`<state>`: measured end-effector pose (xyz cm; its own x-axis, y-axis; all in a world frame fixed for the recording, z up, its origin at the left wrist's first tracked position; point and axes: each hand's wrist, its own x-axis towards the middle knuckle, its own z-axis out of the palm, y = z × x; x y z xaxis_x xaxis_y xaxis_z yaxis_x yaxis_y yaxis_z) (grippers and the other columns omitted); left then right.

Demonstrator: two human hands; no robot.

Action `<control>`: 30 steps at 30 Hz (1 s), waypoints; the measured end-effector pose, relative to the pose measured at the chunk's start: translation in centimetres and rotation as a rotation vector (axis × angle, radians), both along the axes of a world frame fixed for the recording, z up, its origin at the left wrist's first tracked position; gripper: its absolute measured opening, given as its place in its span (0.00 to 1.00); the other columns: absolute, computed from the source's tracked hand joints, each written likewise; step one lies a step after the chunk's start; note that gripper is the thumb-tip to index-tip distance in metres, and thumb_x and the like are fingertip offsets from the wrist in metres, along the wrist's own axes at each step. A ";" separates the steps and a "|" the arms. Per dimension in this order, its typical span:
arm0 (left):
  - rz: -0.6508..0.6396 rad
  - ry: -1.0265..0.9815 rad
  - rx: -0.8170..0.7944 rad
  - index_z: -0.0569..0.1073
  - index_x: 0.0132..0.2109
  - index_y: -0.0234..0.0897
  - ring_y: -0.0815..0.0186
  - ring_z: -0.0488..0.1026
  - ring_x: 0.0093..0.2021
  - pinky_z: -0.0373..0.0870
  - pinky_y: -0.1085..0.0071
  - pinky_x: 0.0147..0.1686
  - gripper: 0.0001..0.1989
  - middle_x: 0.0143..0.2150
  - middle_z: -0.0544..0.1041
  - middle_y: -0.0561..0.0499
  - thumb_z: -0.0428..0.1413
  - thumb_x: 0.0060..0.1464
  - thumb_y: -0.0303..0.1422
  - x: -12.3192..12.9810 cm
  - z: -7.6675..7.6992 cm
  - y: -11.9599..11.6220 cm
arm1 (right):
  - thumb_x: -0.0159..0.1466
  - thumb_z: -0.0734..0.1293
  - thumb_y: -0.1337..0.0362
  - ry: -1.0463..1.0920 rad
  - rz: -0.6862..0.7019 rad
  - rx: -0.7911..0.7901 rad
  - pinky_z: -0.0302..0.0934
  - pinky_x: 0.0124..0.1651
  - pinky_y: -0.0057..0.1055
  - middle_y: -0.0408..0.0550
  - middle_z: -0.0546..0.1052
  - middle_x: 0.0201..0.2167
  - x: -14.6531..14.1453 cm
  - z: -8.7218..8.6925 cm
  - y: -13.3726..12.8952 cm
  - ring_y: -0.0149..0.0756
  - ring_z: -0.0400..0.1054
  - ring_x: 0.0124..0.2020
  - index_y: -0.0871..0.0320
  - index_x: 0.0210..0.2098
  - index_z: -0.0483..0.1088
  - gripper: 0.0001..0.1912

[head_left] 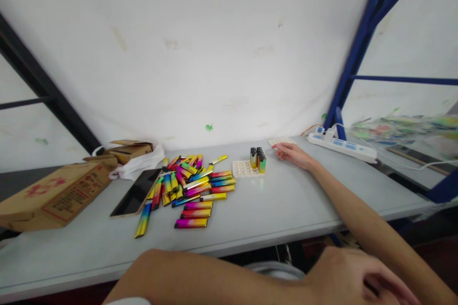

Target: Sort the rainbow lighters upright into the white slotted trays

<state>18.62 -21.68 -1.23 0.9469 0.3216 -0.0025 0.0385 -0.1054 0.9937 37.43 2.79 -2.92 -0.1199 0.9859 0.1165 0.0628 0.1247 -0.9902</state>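
Right hand [293, 153] is resting at the back of the grey table [272, 209], fingertips sitting at the second pale tray [290, 140], partly covering it; fingers are bending loosely, can't tell if they're pinching the edge. Left arm is crossing low in front of the body, left hand [348, 274] hanging near the table's front edge at lower right, close to the right forearm in view; it's blurring, fingers are curling, can't tell if they're closing on anything. Pale holed tray [241, 168] is lying mid-table, left of the right hand; a small cluster of standing lighters [258, 159], dark tops up, is occupying its right end, holes on the left part are showing bare. Loose lighters [189, 184] in metallic yellow, red, pink, blue and green are lying in a heap left of that tray, some sitting in rough rows toward the front. Dark flat device [134, 194] is lying left of the heap, a few lighters lying by its right edge. White plastic bag [141, 164] is sitting behind it, next to the cardboard boxes [62, 193] at far left. White power strip [341, 147] is lying right of the right hand, near the blue frame [348, 71].
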 end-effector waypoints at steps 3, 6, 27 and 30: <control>0.318 -0.055 0.178 0.79 0.37 0.33 0.65 0.76 0.36 0.73 0.71 0.38 0.10 0.35 0.80 0.47 0.53 0.58 0.33 -1.9 3.3 4.1 | 0.57 0.75 0.42 -0.076 0.001 0.030 0.64 0.39 0.34 0.47 0.76 0.32 -0.2 -0.1 0.2 0.34 0.68 0.31 0.60 0.46 0.77 0.29; 0.521 -0.172 0.542 0.69 0.27 0.36 0.68 0.68 0.30 0.67 0.72 0.35 0.14 0.27 0.72 0.52 0.52 0.61 0.34 -4.5 5.6 9.5 | 0.59 0.73 0.44 -0.221 0.036 0.090 0.63 0.38 0.34 0.45 0.76 0.30 -0.3 -0.1 0.3 0.34 0.67 0.31 0.61 0.48 0.77 0.28; 0.644 0.656 0.991 0.84 0.36 0.40 0.58 0.78 0.35 0.69 0.69 0.37 0.17 0.35 0.84 0.47 0.59 0.49 0.47 -26.4 6.7 27.5 | 0.51 0.79 0.42 -0.718 0.146 0.277 0.67 0.58 0.51 0.58 0.75 0.55 -1.8 -0.3 -2.0 0.51 0.71 0.52 0.56 0.70 0.61 0.55; 0.792 0.686 1.119 0.84 0.38 0.38 0.56 0.79 0.38 0.70 0.67 0.41 0.19 0.37 0.84 0.44 0.56 0.52 0.46 -27.9 7.8 28.0 | 0.52 0.78 0.40 -0.757 0.145 0.326 0.68 0.57 0.51 0.59 0.74 0.57 -2.4 -0.4 -2.3 0.52 0.71 0.52 0.56 0.69 0.63 0.52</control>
<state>-9.24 6.28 6.56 0.4544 0.8619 0.2251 0.8474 -0.4962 0.1892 34.99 0.52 -3.31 -0.4039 0.8853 0.2303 0.6574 0.4560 -0.5999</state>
